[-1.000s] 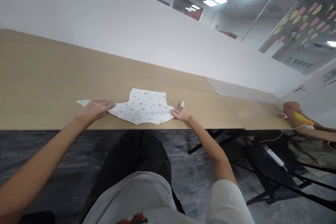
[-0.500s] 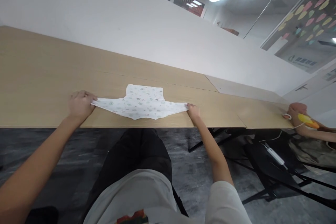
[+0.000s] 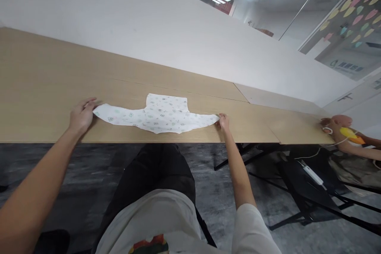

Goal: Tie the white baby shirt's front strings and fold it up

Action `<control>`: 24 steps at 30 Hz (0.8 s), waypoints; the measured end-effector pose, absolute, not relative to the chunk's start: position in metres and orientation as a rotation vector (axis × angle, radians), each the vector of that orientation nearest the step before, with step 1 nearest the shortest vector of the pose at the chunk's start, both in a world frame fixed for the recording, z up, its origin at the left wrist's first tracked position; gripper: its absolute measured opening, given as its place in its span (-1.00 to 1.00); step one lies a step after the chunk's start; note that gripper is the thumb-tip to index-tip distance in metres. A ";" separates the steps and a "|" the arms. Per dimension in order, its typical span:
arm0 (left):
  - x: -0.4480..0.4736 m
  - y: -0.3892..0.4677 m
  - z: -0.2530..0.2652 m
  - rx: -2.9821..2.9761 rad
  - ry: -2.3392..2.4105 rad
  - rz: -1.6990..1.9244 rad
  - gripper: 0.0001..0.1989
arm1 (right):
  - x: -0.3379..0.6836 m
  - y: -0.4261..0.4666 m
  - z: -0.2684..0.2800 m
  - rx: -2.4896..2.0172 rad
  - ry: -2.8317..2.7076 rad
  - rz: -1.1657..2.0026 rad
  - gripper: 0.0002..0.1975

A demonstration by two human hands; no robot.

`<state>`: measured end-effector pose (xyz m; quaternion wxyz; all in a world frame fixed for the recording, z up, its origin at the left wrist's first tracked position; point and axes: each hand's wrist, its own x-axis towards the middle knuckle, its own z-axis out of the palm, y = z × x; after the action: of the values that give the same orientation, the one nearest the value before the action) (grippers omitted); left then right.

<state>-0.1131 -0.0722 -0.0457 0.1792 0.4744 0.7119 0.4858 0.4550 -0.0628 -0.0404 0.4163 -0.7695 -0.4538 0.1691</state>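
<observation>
A white baby garment (image 3: 166, 113) with a small scattered print lies flat on the wooden table in front of me. Its body part points away from me, and two long narrow sides stretch out left and right. My left hand (image 3: 81, 117) is at the rounded left end, fingers loosely apart and close against the cloth's edge. At the tapered right end, my right hand (image 3: 223, 122) pinches the tip between thumb and fingers. The lower edge of the garment runs near the table's front edge.
The long table (image 3: 53, 75) meets a white wall (image 3: 119, 24) at the back. At far right another person's hands (image 3: 337, 131) hold something by a yellow and orange object (image 3: 348, 134), with a roll of tape nearby. A black folding chair (image 3: 309, 186) bears a white power strip (image 3: 312, 175).
My left hand has moved left and its fingers have loosened; the garment's left side now reaches further out and lies wider. My right hand has shifted slightly right with its tip.
</observation>
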 end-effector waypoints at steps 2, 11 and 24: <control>-0.113 -0.072 -0.047 1.381 1.944 1.327 -0.46 | 0.452 -0.058 -0.040 -1.809 -0.970 0.577 -0.64; -0.116 -0.074 -0.048 1.602 2.023 1.046 -0.48 | 0.357 -0.052 -0.017 -1.405 -1.252 0.322 -0.75; -0.123 -0.069 -0.053 1.599 2.025 0.995 -0.48 | 0.201 -0.080 -0.021 -1.657 -2.104 0.272 -0.67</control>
<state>-0.1229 -0.0693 -0.0530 0.1868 0.5680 0.7194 0.3536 0.2006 -0.0802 -0.0205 0.2229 -0.6000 -0.7620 0.0983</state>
